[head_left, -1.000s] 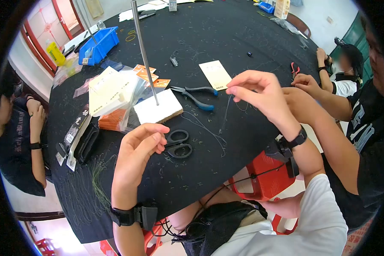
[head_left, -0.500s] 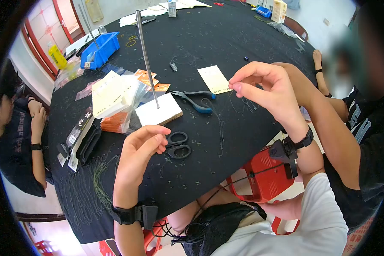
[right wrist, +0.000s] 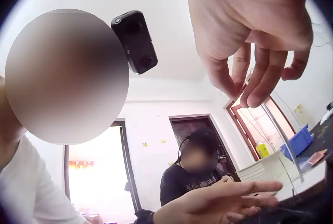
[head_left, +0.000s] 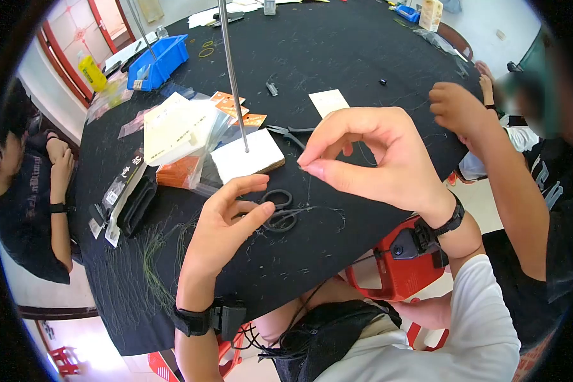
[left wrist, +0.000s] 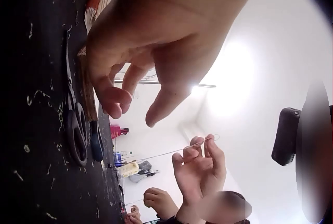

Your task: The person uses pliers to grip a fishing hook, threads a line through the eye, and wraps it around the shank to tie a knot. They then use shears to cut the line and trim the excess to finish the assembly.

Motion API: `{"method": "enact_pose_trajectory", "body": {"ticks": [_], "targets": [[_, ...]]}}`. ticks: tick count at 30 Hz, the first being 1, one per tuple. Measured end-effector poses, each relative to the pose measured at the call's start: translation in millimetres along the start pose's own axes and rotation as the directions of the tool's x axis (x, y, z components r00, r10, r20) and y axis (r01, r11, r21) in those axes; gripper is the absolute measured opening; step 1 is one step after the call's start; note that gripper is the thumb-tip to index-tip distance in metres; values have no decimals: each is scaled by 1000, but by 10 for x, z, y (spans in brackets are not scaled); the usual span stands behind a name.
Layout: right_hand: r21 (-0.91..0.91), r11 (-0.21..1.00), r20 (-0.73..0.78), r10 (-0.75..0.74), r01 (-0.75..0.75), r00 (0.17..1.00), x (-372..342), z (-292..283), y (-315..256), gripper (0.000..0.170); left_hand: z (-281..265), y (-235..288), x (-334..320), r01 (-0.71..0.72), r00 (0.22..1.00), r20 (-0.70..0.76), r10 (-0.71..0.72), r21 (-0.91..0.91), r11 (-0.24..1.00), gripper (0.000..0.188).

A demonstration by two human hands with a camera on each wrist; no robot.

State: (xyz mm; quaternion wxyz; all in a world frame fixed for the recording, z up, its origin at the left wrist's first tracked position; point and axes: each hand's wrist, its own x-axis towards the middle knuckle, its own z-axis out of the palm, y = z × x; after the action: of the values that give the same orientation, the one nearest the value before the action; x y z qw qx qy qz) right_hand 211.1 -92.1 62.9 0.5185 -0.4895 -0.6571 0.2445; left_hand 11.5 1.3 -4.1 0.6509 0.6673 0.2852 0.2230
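My right hand pinches a thin line between thumb and index fingertip, above the black cloth. In the left wrist view the line runs from that hand, with a small loop at its fingertips. My left hand is held to the left, fingers loosely bent, thumb apart from them, nothing visible between them. Black scissors lie just beyond the left fingertips. Behind them, a metal rod stands in a white block. Blue-handled pliers lie partly hidden behind my right hand.
Cream cards, orange packets and a black packaged item lie on the left. Green threads spread over the near left cloth. A blue bin stands at the back left. Another person's hand is at the right.
My right hand has moved left and nearer my left hand, still pinching. My left hand has shifted slightly right, its thumb and fingers wider apart. The neighbour's hand has risen away from the table.
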Motion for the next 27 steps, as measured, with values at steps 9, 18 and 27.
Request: {"method": "enact_pose_trajectory", "body": {"ticks": [9,18,27], "targets": [[139,989,57,-53,45,997,182,216,139,6,-2,85,7,306,892,318,-323,103,947,39],[171,985,98,-17,0,995,208,267,244,8,44,4,19,299,914,255,-315,101,949,26],[194,948,213,211,-253,954,2,158,328,10,70,20,16,336,913,189,-362,155,929,20]]}}
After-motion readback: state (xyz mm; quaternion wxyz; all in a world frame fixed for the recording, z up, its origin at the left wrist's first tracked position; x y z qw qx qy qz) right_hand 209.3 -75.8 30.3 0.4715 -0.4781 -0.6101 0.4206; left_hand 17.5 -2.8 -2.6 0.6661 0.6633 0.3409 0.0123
